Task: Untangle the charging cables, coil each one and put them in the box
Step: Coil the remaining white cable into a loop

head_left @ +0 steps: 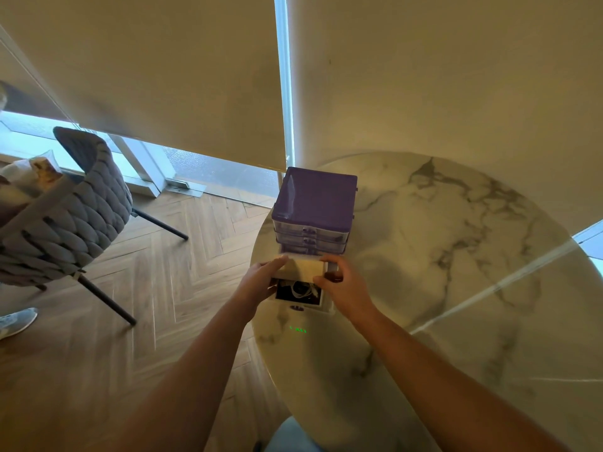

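A view from above, looking down past two bare forearms to a round marble desk (456,256) on the right of the frame. At the desk's left edge, in the centre of the frame, stands a small purple drawer box (315,203) with clear drawers. Its lowest drawer (301,290) is pulled out toward the viewer. Inside, coiled charging cables (298,290), white over dark, lie bunched at the near end.

The left hand (261,277) grips the drawer's left side, fingers reaching along its rim. The right hand (341,280) holds the right side, fingers curled over the corner. Both hands appear to pinch the drawer walls.

At the left of the frame, a grey woven chair (75,207) stands on a herringbone wood floor (163,272).

The cables seem stowed, so closing the drawer likely remains. A loop standing proud could catch under the frame and jam it. Because the box sits near the desk's edge, a hard push might slide or tip it.
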